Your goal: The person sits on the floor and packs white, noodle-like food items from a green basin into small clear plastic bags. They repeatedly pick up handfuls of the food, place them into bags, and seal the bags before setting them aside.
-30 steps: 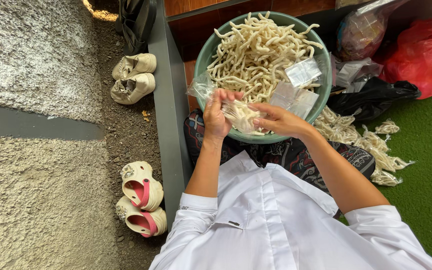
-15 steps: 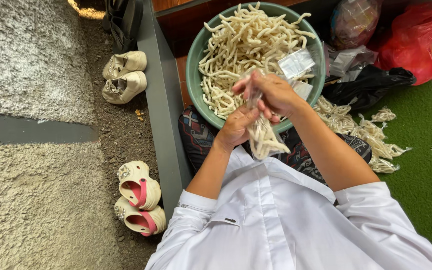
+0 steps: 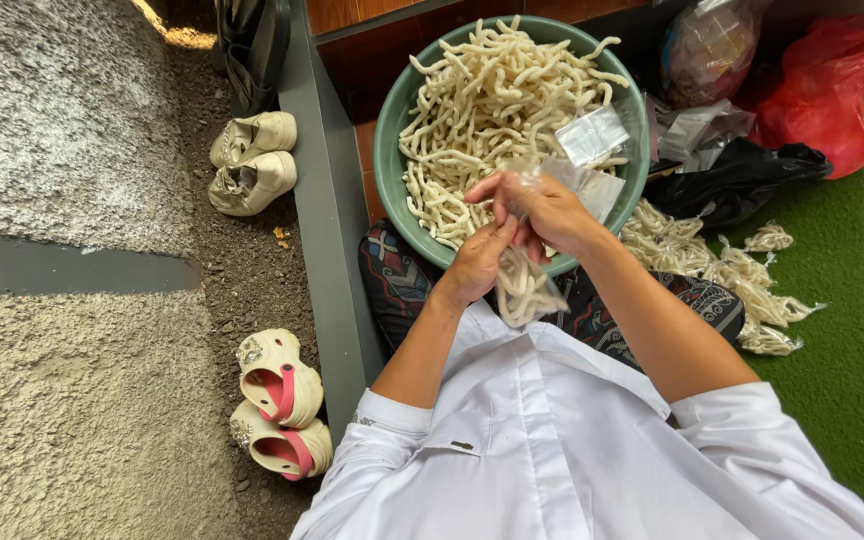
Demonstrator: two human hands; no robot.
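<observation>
Clear filled packet (image 3: 527,285) below bowl, red bag (image 3: 837,85) top right

The single head-worn camera looked almost straight down from above the person's own white shirt (image 3: 562,450), close over the lap. The green basin (image 3: 392,150) lay at the far edge, gravel ground (image 3: 62,400) spread left, and green turf (image 3: 852,360) lay right.

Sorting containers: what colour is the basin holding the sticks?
Green basin, clearest in the head view.
</observation>
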